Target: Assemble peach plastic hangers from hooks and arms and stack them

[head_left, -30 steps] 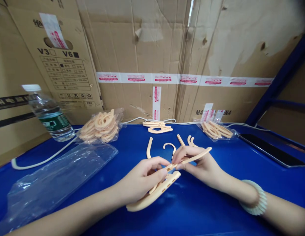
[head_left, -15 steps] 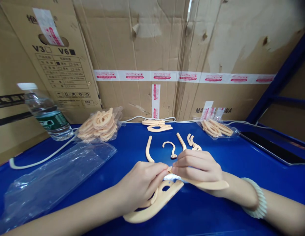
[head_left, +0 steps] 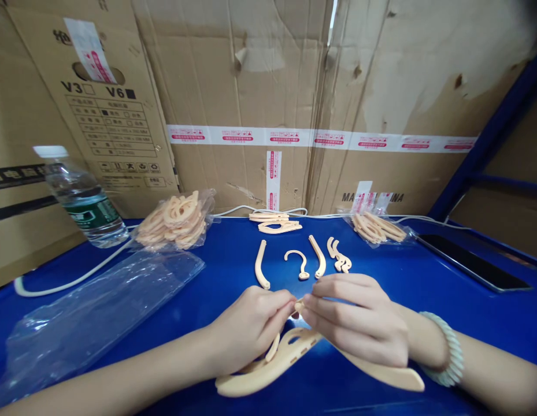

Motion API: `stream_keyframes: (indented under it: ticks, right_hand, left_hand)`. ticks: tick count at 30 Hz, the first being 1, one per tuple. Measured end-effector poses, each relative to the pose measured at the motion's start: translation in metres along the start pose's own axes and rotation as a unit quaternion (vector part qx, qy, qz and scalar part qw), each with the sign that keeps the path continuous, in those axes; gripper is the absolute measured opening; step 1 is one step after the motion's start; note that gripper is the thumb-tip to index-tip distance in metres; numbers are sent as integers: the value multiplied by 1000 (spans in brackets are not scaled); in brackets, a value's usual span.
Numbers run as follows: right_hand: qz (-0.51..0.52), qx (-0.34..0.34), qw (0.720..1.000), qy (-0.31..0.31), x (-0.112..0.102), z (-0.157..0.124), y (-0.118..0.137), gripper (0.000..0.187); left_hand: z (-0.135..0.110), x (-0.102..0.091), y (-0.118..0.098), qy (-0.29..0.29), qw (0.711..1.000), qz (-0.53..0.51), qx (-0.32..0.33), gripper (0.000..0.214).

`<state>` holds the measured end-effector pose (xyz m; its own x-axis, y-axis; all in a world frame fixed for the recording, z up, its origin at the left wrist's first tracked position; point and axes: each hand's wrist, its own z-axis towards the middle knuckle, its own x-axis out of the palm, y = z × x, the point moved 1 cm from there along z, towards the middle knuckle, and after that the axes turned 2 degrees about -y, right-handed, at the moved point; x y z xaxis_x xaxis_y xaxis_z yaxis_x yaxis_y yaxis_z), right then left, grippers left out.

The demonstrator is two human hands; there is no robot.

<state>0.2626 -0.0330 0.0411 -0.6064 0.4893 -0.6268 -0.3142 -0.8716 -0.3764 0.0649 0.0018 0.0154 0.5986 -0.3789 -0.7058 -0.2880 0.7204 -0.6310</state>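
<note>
Fingertips meet: the left hand (head_left: 255, 329) pinches a small joint (head_left: 299, 306) with the right hand (head_left: 359, 318), which grips a curved hanger arm (head_left: 400, 377), seemingly to steady it from both sides. Beneath the left hand is one slotted piece (head_left: 268, 374); whether it's held, I can't tell. Just beyond on the blue counter (head_left: 233, 254), two loose arms (head_left: 260, 266) flank one hook (head_left: 302, 267), apparently spread for easy picking. Farther out: two filled bags (head_left: 175, 222), left and right, one bottle (head_left: 92, 214), one phone (head_left: 471, 260).

The hook (head_left: 303, 267) lies between two hanger bars (head_left: 259, 264).
</note>
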Motion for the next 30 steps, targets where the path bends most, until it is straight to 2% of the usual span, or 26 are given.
stream_keyframes:
  ticks: [1, 3, 5, 6, 7, 9, 12, 15, 17, 22, 24, 27, 28, 29, 30]
  right_hand:
    - [15, 31, 999, -2, -3, 1, -1, 14]
    - [34, 132, 990, -46, -8, -1, -11, 18]
    - [38, 247, 963, -103, -15, -10, -31, 19]
    - [40, 299, 947, -107, -19, -16, -43, 16]
    - [54, 359, 928, -78, -22, -24, -56, 13]
    - [108, 476, 872, 42, -28, -42, -80, 9]
    - [163, 580, 777, 180, -33, -65, -100, 43]
    - [182, 654, 694, 239, -29, -77, -104, 64]
    - [168, 682, 666, 251, -24, -80, -102, 66]
    - [128, 672, 656, 318, -14, -82, -101, 61]
    - [103, 657, 667, 336, -14, -84, -103, 56]
    - [36, 645, 688, 330, -16, -80, -100, 48]
    - [9, 637, 703, 318, -17, -75, -97, 45]
    - [-12, 612, 734, 294, -17, -67, -91, 43]
    - [-21, 573, 777, 260, -17, -58, -83, 41]
  left_hand:
    - [1, -1, -1, -2, 1000, -23, -14, 32]
    - [2, -2, 0, -6, 995, -86, -55, 32]
    - [3, -4, 3, -10, 977, -182, -111, 33]
    - [3, -5, 6, -12, 963, -236, -131, 33]
    - [4, -5, 9, -17, 947, -286, -143, 33]
    - [5, -5, 16, -38, 916, -370, -149, 34]
    - [6, -4, 22, -63, 869, -461, -167, 34]
    - [6, -4, 21, -64, 841, -501, -194, 29]
    - [7, -6, 17, -67, 836, -504, -206, 24]
    - [8, -10, 11, -75, 821, -525, -209, 28]
    - [8, -11, 11, -85, 818, -522, -226, 30]
    - [8, -12, 13, -105, 814, -513, -251, 30]
    - [8, -13, 14, -110, 811, -515, -253, 30]
    - [8, -13, 15, -112, 808, -521, -252, 31]
    - [8, -13, 16, -112, 804, -529, -247, 31]
